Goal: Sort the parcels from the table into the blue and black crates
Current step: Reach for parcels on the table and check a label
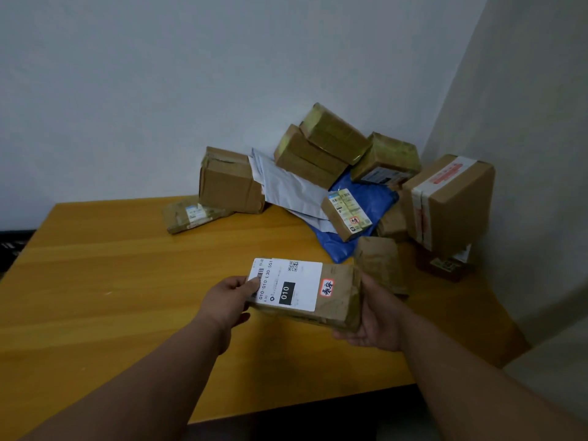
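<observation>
1. You've got one flat brown parcel (pixel 305 292) up off the tabletop (pixel 127 281), label facing you. Your left hand (pixel 227 302) pinches the left end, thumb on the white shipping label (pixel 286 283) and fingers hidden underneath. Your right hand (pixel 374 316) wraps around the right end, palm cupping it from below and the side.

2. The rest of the parcels are heaped in the far right corner against the wall: a stack of taped boxes (pixel 321 148), a blue poly mailer (pixel 359 218), a white mailer (pixel 286 186), a big carton (pixel 451 202) standing on end, and a small flat one (pixel 194 216) lying apart to the left.

3. Heads up: neither the blue nor the black crate is in view. Looks to me like you're reading the label to choose one. Misread that code in this dim light and it lands in the wrong crate.

4. That left-hand pinch is mostly on the slick label near the edge. If you let go with the right hand first, the parcel could pivot and drop.

5. The pile looks sketchy. The top boxes are tilted and leaning on each other over the mailers. Yank a mailer from underneath and I'd bet the stack slides off the tabletop edge.

6. The small wrapped parcel (pixel 380 262) sits just behind your right hand, so swinging wide could knock it.
</observation>
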`<state>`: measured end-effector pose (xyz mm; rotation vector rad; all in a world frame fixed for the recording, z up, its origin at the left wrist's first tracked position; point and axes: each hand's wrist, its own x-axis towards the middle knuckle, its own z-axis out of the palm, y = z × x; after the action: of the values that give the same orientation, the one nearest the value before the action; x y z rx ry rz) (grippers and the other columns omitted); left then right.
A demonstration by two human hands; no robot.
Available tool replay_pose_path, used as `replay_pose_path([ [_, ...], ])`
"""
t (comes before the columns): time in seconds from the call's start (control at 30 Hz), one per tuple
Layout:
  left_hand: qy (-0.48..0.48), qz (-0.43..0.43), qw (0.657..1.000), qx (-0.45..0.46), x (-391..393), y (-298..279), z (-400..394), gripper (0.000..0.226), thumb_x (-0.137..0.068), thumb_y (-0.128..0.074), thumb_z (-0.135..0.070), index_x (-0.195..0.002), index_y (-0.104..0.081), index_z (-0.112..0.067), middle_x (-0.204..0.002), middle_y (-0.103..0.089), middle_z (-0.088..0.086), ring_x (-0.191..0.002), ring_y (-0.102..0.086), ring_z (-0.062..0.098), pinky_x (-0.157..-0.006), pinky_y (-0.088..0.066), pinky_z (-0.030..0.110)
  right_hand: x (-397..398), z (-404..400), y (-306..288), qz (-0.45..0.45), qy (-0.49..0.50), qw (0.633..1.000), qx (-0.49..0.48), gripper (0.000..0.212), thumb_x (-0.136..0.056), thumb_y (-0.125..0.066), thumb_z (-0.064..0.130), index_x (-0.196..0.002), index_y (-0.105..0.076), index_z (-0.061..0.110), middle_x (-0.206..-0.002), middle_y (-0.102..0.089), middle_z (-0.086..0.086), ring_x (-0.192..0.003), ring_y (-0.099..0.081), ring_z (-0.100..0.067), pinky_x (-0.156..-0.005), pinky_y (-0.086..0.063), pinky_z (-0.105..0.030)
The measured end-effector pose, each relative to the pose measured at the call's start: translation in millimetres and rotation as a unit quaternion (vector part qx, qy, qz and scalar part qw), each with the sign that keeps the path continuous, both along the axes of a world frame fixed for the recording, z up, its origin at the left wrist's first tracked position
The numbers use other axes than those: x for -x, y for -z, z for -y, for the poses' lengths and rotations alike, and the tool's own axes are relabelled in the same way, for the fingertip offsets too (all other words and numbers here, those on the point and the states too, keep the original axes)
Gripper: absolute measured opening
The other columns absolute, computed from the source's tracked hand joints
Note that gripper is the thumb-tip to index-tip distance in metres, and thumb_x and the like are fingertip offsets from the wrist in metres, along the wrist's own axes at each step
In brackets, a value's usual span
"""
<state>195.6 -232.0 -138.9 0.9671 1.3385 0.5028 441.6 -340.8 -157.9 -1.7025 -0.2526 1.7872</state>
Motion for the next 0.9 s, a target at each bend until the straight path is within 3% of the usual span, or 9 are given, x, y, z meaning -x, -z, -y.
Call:
replay_pose_path([
  [0.17, -0.069, 0.043, 0.997, -0.011, 5, -5, -3, 0.019, -0.089, -0.069, -0.015, -0.106, -0.063, -0.007, -0.105, -0.072, 0.012, -0.093, -0.066, 0.02, -0.081, -0.052, 0.034, 9, -4, -5, -0.033, -0.023, 0.999, -0.018, 0.054, -0.093, -0.032, 0.06, -0.121, -0.065, 0.029, -0.119, -0.07, -0.007, -0.106, -0.068, -0.031, -0.095, -0.044, -0.044],
  [0.27, -0.104, 0.101, 0.989, -0.008, 4, -14, -5, 0.054, -0.085, -0.071, -0.005, -0.133, -0.047, -0.009, -0.109, -0.067, 0.005, -0.093, -0.067, 0.02, -0.085, -0.054, 0.038, 27, -13, -7, -0.054, -0.022, 0.997, -0.044, 0.041, -0.093, -0.041, 0.035, -0.124, -0.063, 0.02, -0.122, -0.068, -0.01, -0.111, -0.065, -0.033, -0.102, -0.044, -0.046],
  [0.3, -0.103, 0.124, 0.987, 0.003, 4, -17, -6, 0.056, -0.084, -0.072, -0.005, -0.132, -0.045, -0.014, -0.108, -0.066, 0.003, -0.092, -0.068, 0.022, -0.081, -0.056, 0.041, 34, -17, -8, -0.053, -0.029, 0.997, -0.055, 0.04, -0.091, -0.043, 0.027, -0.126, -0.062, 0.02, -0.124, -0.067, -0.01, -0.113, -0.064, -0.035, -0.105, -0.041, -0.047],
  [0.37, -0.086, 0.162, 0.982, 0.044, 3, -24, -5, 0.037, -0.083, -0.074, -0.01, -0.11, -0.05, -0.014, -0.104, -0.07, 0.007, -0.088, -0.071, 0.03, -0.069, -0.058, 0.044, 50, -26, -12, -0.043, -0.041, 0.995, -0.079, 0.045, -0.088, -0.043, 0.012, -0.129, -0.057, 0.025, -0.128, -0.064, -0.012, -0.112, -0.063, -0.037, -0.103, -0.043, -0.047],
  [0.47, -0.037, 0.167, 0.983, 0.068, 9, -29, -6, 0.029, -0.087, -0.07, -0.022, -0.113, -0.06, -0.016, -0.099, -0.075, 0.011, -0.084, -0.073, 0.034, -0.066, -0.058, 0.048, 72, -39, -17, -0.035, -0.021, 0.993, -0.111, 0.054, -0.089, -0.038, -0.002, -0.13, -0.049, 0.031, -0.125, -0.064, -0.016, -0.103, -0.066, -0.034, -0.087, -0.052, -0.046],
  [0.6, -0.021, 0.172, 0.983, 0.055, 32, -27, -19, 0.02, -0.099, -0.052, -0.036, -0.114, -0.063, -0.03, -0.099, -0.076, 0.002, -0.081, -0.073, 0.025, -0.065, -0.057, 0.039, 97, -57, -25, -0.025, 0.011, 0.989, -0.147, 0.055, -0.095, -0.051, -0.001, -0.132, -0.041, 0.038, -0.126, -0.062, -0.017, -0.097, -0.07, -0.035, -0.076, -0.058, -0.046],
  [0.73, -0.012, 0.174, 0.983, 0.052, 72, -27, -33, 0.025, -0.101, -0.042, -0.042, -0.115, -0.062, -0.037, -0.101, -0.075, -0.002, -0.079, -0.074, 0.023, -0.058, -0.056, 0.037, 139, -78, -32, 0.081, -0.049, 0.985, -0.147, 0.05, -0.091, -0.058, 0.002, -0.13, -0.046, 0.031, -0.112, -0.07, -0.01, -0.103, -0.067, -0.03, -0.096, -0.05, -0.05],
  [0.83, -0.01, 0.154, 0.987, 0.049, 113, -25, -46, 0.026, -0.101, -0.042, -0.045, -0.119, -0.06, -0.045, -0.104, -0.074, -0.008, -0.092, -0.071, 0.023, -0.078, -0.058, 0.048, 177, -95, -33, 0.073, -0.058, 0.989, -0.118, 0.039, -0.091, -0.059, 0.02, -0.129, -0.054, 0.027, -0.12, -0.066, -0.007, -0.111, -0.061, -0.028, -0.106, -0.041, -0.052],
  [0.9, -0.005, 0.131, 0.991, 0.035, 145, -23, -55, 0.027, -0.1, -0.041, -0.046, -0.12, -0.058, -0.051, -0.103, -0.073, -0.017, -0.096, -0.069, 0.017, -0.086, -0.054, 0.046, 209, -107, -31, 0.037, -0.065, 0.992, -0.103, 0.036, -0.088, -0.059, 0.04, -0.122, -0.062, 0.027, -0.125, -0.064, -0.006, -0.115, -0.059, -0.029, -0.106, -0.04, -0.052],
])
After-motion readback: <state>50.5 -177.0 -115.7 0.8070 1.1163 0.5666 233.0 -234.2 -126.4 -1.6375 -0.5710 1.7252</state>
